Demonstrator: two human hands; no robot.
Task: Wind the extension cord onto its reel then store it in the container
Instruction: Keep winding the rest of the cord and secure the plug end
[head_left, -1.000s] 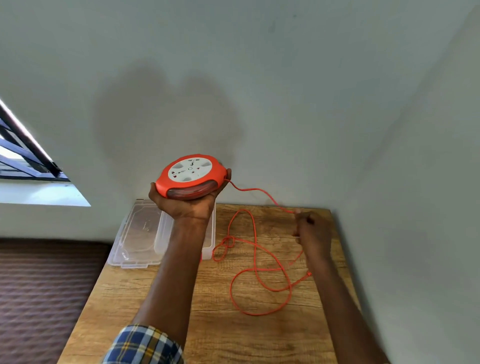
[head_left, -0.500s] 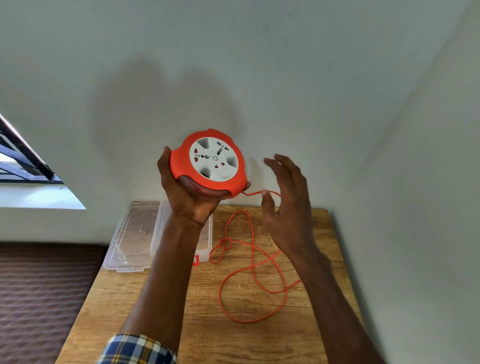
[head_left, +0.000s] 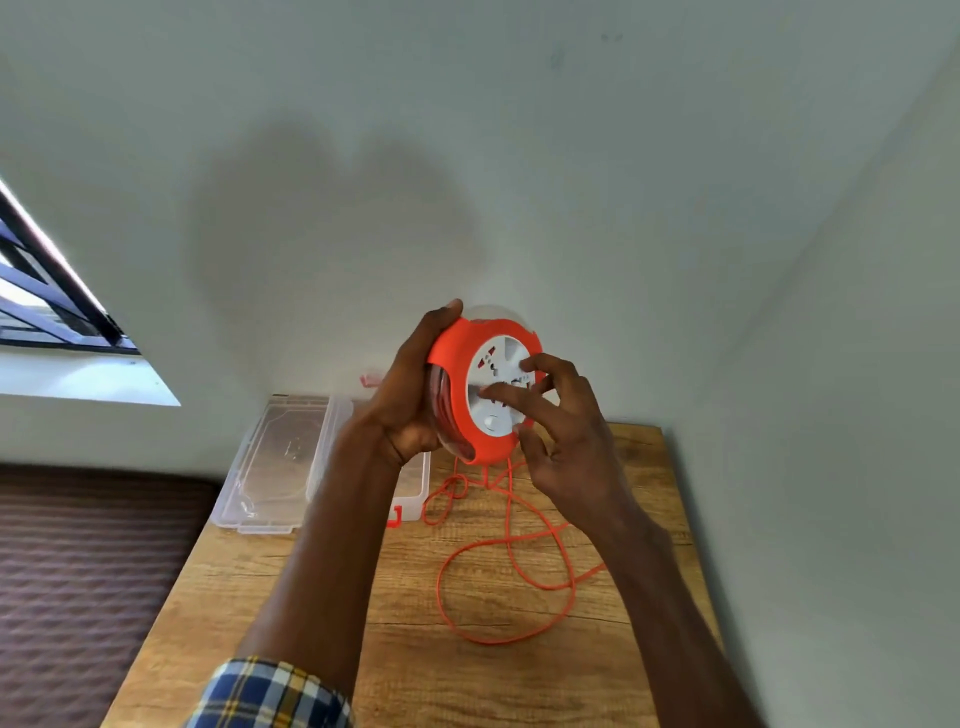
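The left hand (head_left: 410, 400) gripped the orange reel (head_left: 485, 392) by its rim, fingers curled round the far edge, and held it up on edge above the far end of the wooden table (head_left: 415, 613), its white socket face turned toward the right hand (head_left: 563, 447). The right hand's fingers (head_left: 511, 397) lay spread and lightly bent on that white face; whether they pinched anything there could not be told. The markings on the face were too blurred to read. From under the reel the orange cord (head_left: 511, 571) dropped to the table and lay in loose loops. Left of the reel the clear container (head_left: 413, 488) stood on the table, its clear lid (head_left: 280, 462) just beside it. A plaid sleeve (head_left: 270, 693) covered the left arm.
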